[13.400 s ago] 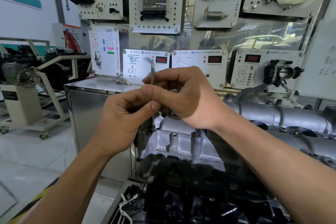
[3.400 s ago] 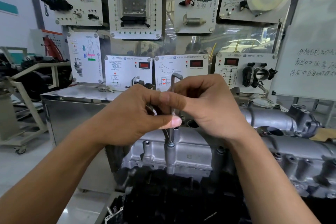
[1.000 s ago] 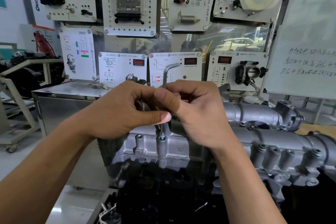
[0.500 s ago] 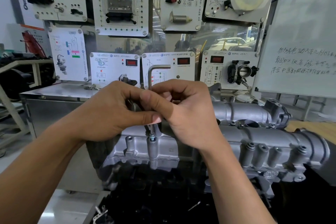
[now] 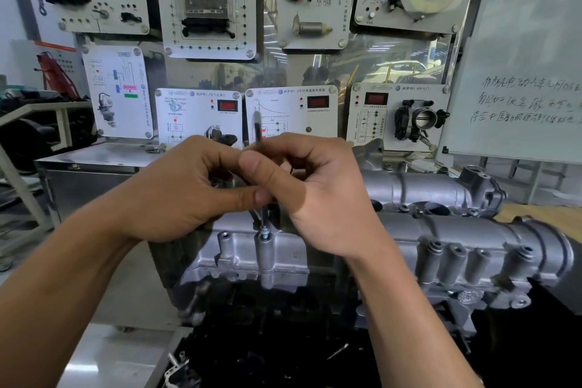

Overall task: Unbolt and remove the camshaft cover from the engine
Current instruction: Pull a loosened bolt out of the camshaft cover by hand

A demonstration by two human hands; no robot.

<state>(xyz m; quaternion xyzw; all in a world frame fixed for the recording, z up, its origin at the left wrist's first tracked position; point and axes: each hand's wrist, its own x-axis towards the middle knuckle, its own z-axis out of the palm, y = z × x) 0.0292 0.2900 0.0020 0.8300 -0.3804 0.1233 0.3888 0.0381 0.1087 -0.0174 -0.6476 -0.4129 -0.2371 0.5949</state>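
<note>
The silver camshaft cover (image 5: 434, 230) runs across the top of the engine from centre to right. An L-shaped hex key (image 5: 257, 127) stands upright with its tip in a bolt (image 5: 264, 235) on the cover's near left edge. The bolt head sits raised above its boss. My left hand (image 5: 182, 192) and my right hand (image 5: 318, 195) meet over the key, and both pinch its shaft between thumb and fingers. The key's middle is hidden by my fingers.
A display wall of white training panels (image 5: 293, 113) stands behind the engine. A whiteboard (image 5: 529, 66) with handwriting leans at the right. A steel cabinet (image 5: 94, 167) sits left of the engine, with other engine stands (image 5: 34, 123) beyond it. Dark engine parts (image 5: 283, 340) lie below the cover.
The key has been turned in my fingers: its short arm pointed right half a second ago and now points away, seen end-on. The bolt stands slightly higher. The camera has drifted left.
</note>
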